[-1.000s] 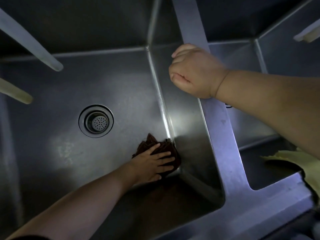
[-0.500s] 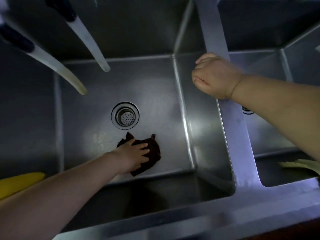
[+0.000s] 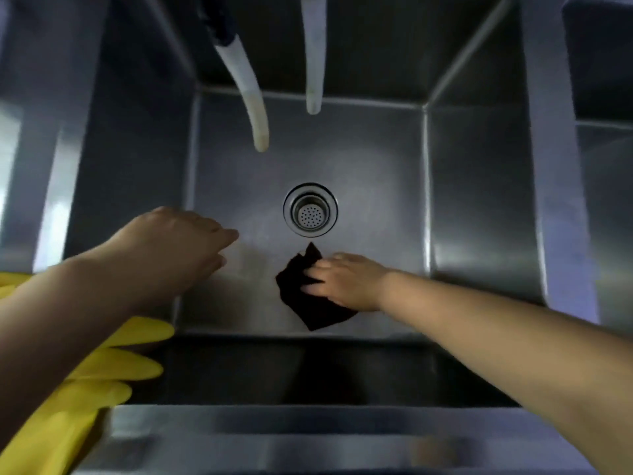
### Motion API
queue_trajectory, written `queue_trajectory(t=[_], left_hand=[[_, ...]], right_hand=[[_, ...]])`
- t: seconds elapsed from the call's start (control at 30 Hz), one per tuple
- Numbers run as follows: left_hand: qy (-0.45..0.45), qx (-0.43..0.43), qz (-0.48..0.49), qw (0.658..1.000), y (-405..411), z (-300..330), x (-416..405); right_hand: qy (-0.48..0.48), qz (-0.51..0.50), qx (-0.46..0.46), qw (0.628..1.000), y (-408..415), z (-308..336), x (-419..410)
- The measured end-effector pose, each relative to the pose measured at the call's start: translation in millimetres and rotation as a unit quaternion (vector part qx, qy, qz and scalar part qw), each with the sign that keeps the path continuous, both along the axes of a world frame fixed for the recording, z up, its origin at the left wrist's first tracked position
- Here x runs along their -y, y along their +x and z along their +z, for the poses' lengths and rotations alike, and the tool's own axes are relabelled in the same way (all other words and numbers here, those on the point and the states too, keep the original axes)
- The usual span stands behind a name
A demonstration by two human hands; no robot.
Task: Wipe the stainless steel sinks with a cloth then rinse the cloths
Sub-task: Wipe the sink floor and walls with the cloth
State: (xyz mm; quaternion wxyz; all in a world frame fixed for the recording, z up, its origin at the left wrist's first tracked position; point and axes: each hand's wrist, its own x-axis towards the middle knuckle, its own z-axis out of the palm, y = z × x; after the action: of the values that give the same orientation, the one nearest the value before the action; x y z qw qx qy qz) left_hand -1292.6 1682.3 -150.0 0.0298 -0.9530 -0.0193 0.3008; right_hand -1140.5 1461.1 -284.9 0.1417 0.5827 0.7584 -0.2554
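Head view: one steel sink basin (image 3: 479, 200), one drain strainer (image 3: 310, 210), two hoses (image 3: 246, 80), one dark cloth (image 3: 310, 299), one yellow rubber glove (image 3: 102, 371). The cloth lies crumpled on the basin floor just below the strainer, one corner toward it. Right hand (image 3: 346, 281) presses the cloth, fingers flat. Left hand (image 3: 174, 241) hovers, fingers relaxed, empty.

Cloth (image 3: 315, 299) dark, maybe brown — sink (image 3: 479, 217) grey steel — gloves (image 3: 113, 368) yellow.
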Motion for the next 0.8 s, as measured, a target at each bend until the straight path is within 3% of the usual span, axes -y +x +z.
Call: queue_trajectory(t=[0.17,0.53,0.8], left_hand=[[0.0,0.079,0.018,0.997,-17,-24,-17],[0.036,0.075,0.1,0.991,-27,-42,-27],[0.045,0.092,0.187,0.977,-27,-39,-34]], right_hand=[[0.018,0.037,0.002,0.999,-12,-51,13],[0.13,0.052,0.045,0.989,6,-54,63],[0.156,0.02,-0.042,0.987,-80,-93,-52]])
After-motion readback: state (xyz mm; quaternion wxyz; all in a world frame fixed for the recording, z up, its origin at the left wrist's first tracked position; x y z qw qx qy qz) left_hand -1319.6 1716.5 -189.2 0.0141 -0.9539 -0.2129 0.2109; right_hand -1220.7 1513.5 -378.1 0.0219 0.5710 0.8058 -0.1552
